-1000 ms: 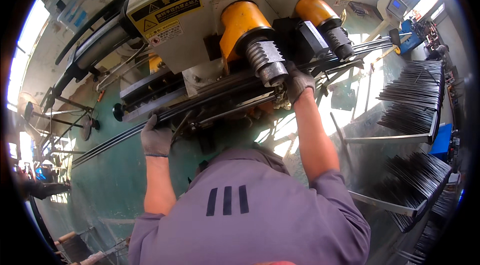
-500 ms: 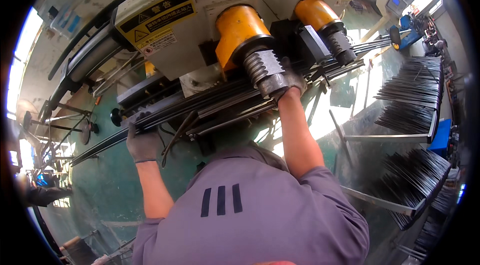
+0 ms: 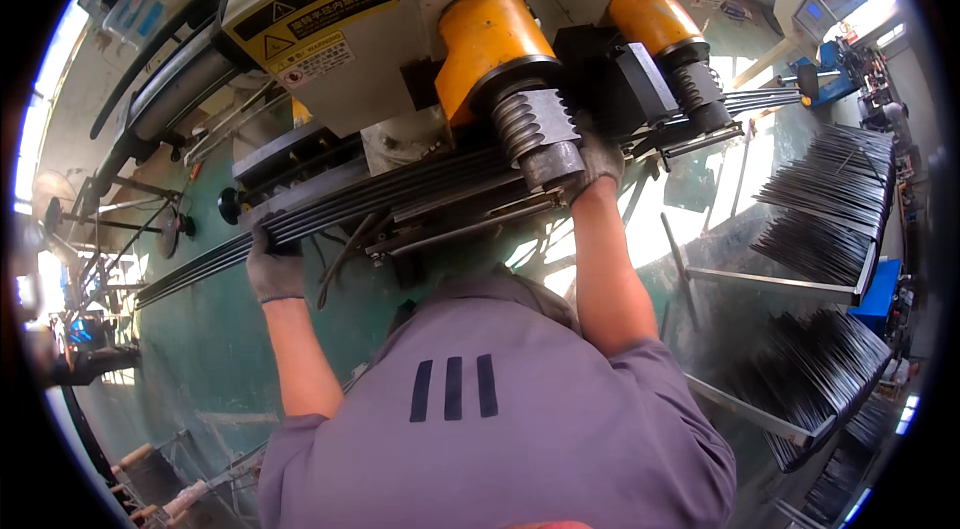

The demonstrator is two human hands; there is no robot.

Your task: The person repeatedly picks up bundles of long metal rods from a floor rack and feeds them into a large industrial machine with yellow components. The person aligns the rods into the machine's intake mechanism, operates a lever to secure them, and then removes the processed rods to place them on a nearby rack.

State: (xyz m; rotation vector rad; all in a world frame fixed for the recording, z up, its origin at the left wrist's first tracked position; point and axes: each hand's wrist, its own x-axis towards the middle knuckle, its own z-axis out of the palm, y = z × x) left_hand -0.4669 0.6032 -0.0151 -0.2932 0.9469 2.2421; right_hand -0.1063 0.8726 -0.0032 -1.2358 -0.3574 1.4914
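My left hand (image 3: pixel 273 272), in a grey glove, is closed around several long dark metal rods (image 3: pixel 340 212); its fingers are partly hidden by them. These rods lie side by side, slanting up to the right across the front of a pale machine (image 3: pixel 400 39). My right hand (image 3: pixel 600 165), gloved too, reaches in beside a ridged steel cylinder (image 3: pixel 540 129) under an orange housing (image 3: pixel 493 34). That cylinder and the rods hide most of its fingers, so its grip does not show. Just right of this hand is a black block (image 3: pixel 640 84).
A second orange housing (image 3: pixel 655 14) with a ridged cylinder stands farther right. Metal racks (image 3: pixel 770 279) loaded with thin dark rods stand on the right side. At the far left are a fan (image 3: pixel 50 199) and metal frames. The floor (image 3: pixel 210 359) is green.
The rods at the left have gone from a tight bunch to a flatter, evenly spaced row. My left hand's fingers have dropped lower against them. My right hand remains beside the ridged cylinder.
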